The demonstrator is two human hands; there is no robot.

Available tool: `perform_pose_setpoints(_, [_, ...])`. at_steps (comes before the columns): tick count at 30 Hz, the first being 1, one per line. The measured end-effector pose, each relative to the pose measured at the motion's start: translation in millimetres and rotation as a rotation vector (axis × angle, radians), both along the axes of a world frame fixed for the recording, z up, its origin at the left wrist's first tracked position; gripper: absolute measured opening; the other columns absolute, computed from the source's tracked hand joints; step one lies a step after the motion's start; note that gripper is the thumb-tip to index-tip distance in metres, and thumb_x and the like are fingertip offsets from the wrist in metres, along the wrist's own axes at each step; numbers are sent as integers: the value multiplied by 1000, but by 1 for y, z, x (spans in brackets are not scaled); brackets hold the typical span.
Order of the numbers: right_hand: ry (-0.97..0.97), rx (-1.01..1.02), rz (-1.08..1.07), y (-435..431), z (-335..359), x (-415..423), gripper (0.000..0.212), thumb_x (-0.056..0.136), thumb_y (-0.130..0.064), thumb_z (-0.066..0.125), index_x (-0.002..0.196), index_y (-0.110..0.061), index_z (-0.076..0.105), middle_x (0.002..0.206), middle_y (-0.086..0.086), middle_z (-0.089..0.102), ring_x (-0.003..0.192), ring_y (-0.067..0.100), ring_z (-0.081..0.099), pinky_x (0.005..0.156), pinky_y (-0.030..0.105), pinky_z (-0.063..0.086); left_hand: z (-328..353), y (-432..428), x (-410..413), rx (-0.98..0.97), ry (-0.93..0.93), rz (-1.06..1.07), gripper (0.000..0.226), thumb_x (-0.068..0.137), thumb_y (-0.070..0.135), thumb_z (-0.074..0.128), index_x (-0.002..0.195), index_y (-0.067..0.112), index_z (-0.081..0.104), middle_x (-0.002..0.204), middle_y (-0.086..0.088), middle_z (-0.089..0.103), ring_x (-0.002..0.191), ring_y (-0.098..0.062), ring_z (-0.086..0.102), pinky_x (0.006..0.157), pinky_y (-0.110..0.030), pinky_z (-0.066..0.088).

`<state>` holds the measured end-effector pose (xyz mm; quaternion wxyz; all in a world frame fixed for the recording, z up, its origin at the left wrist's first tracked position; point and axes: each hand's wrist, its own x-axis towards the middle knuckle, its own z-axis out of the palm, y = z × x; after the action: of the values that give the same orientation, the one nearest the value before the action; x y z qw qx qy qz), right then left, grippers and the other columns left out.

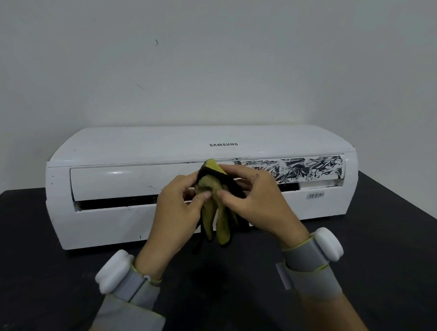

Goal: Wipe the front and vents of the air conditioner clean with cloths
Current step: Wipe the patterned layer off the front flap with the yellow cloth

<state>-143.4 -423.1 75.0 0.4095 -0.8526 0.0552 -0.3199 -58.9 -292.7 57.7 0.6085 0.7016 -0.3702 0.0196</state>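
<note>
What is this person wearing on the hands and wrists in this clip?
Left hand and right hand are ungloved. Grey fabric left wristband and right wristband, edged yellow-green, each carry a rounded white pod: left pod, right pod. No cables show.

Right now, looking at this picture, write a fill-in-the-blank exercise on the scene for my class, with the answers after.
The left hand and right hand pinch one yellow-green and ____ cloth.
Dark smears cover the ____ end of the flap.
The air conditioner bears the brand name ____.
Missing words: black, right, SAMSUNG.
</note>
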Motion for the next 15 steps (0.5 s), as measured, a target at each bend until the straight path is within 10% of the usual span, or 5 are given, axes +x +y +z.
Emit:
perform_pose_setpoints(4, [123, -201, 17, 3, -6, 0, 78, 64, -20, 83, 136, -23, 50, 118, -8, 58, 99, 3, 57, 82, 14, 46, 1, -2, 2, -13, 36, 44, 34, 89, 11, 61, 87, 44, 62, 92, -2, 67, 82, -13, 64, 74, -26, 50])
perform_pose_setpoints(15, [118, -211, -261, -13, 7, -16, 16, 77, -8, 55, 80, -22, 61, 63, -14, 55, 61, -4, 51, 57, 8, 36, 4, 10, 16, 255, -3, 98, 32, 91, 20, 44, 65, 28, 59, 72, 11, 57, 69, -3, 51, 61, -24, 37])
